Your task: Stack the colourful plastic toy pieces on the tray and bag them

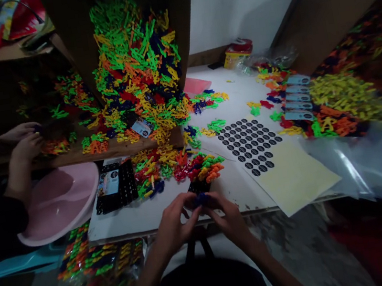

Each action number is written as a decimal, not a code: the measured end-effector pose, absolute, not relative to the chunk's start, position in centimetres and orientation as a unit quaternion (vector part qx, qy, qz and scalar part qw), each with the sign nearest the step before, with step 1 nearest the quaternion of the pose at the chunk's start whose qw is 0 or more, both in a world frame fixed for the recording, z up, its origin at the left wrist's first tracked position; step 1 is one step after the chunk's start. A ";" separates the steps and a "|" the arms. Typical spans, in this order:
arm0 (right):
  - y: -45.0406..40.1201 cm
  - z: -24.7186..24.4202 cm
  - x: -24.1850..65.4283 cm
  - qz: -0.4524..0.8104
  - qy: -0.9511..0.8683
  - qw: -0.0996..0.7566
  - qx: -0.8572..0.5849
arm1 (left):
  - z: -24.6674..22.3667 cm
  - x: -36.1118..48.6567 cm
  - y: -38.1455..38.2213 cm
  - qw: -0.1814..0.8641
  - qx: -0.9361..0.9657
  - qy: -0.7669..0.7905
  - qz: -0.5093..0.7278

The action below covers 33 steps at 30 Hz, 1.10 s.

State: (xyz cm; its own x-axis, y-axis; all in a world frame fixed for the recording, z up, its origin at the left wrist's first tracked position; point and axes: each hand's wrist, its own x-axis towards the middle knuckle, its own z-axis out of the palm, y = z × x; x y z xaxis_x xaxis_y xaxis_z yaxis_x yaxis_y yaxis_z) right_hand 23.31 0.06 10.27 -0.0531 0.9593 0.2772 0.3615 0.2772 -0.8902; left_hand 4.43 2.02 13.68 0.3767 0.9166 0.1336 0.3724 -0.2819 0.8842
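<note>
Blue plastic piece (202,199) sits in a narrow grip between left hand (173,224) and right hand (229,217).

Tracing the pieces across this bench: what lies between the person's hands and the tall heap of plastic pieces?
Between the left hand and right hand and the tall heap, the head view shows a smaller cluster of red, orange and green plastic pieces.

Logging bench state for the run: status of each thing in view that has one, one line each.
Left hand: pinching dark blue plastic piece
Right hand: pinching the same piece
Sticker sheet: round black stickers in rows, lying flat
Heap of plastic pieces: piled on a tilted board, spilling down
Clear bags: filled with coloured pieces
Co-worker's hands: at the pieces on the left
</note>
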 end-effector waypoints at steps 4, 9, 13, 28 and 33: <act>-0.2 9.1 24.7 0.330 -0.613 0.474 -0.539 | 9.1 5.8 1.0 0.396 0.707 0.471 0.349; 1.8 9.5 25.7 0.241 -0.710 0.448 -0.487 | 7.7 6.8 2.4 0.274 0.771 0.499 0.287; 4.1 10.5 26.0 0.177 -0.751 0.417 -0.481 | 7.9 7.8 4.6 0.280 0.747 0.534 0.280; 5.8 9.3 27.7 0.111 -0.706 0.474 -0.514 | 4.3 11.6 6.6 0.188 0.719 0.631 0.224; 5.7 9.1 28.0 0.117 -0.709 0.479 -0.504 | 4.7 12.0 6.8 0.178 0.707 0.645 0.229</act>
State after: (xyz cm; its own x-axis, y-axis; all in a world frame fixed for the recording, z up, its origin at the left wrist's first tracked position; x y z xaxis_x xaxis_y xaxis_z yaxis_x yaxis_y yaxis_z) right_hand 27.98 5.72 9.09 -0.0333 0.8272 0.5610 0.6029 0.4643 -0.6488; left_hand 11.96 6.82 4.72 0.0632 0.9935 0.0952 0.8306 -0.1052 0.5468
